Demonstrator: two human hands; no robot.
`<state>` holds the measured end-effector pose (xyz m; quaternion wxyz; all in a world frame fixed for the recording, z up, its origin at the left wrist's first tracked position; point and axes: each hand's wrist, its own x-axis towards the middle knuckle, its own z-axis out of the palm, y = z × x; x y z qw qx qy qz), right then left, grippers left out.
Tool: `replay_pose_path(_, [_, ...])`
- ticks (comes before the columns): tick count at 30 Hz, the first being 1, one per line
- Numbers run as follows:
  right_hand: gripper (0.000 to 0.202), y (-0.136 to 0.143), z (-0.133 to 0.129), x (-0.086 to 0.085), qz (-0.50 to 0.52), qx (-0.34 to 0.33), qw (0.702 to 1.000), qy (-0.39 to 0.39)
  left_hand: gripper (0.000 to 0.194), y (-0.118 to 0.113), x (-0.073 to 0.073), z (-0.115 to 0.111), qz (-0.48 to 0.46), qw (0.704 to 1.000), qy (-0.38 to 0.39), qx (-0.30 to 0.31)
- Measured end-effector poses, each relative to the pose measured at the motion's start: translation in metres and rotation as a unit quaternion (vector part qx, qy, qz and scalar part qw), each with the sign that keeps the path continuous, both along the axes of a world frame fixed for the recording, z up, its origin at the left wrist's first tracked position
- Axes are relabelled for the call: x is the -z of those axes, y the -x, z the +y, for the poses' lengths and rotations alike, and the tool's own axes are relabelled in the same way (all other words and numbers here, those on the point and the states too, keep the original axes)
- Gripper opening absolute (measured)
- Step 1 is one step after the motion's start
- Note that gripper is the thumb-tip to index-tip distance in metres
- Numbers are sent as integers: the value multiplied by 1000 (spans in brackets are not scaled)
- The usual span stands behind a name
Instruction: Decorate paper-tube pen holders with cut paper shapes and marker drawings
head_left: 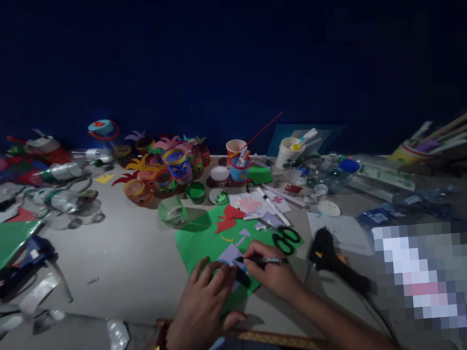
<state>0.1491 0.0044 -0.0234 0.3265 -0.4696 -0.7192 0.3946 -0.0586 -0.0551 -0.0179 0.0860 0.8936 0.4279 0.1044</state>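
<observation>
My right hand (271, 274) grips a black marker (266, 260), its tip at a lavender piece of paper (230, 252). Blue shows on that paper, partly covered by my fingers. Flat across the paper's left side lies my left hand (205, 296), fingers stretched out and steadying it. Beneath both is a green sheet (190, 244). Just beyond my hands rest a red paper cutout (228, 219), a small lavender cutout (244, 233) and a yellow strip (227, 238). Black-handled scissors (286, 239) lie right of them.
A black glue gun (324, 251) lies at right, a blue one (33, 255) at left. Several decorated cups (179, 166) stand behind the sheet, near green paint (195, 192). Plastic bottles (68, 201) lie left; a white cup (287, 153) holds markers.
</observation>
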Motion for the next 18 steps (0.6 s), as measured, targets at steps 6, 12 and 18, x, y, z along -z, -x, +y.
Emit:
replay_pose_path(6, [8, -1, -1, -1, -2, 5, 1000, -4, 72, 1, 1, -1, -12, 1000, -5, -1])
replay_pose_path(12, [7, -3, -1, 2, -10, 5, 1000, 1, 74, 0, 1, -1, -4, 1000, 2, -4])
replay_pose_path(18, [8, -3, -2, -2, -3, 8, 1000, -3, 74, 0, -1, 0, -11, 1000, -8, 6])
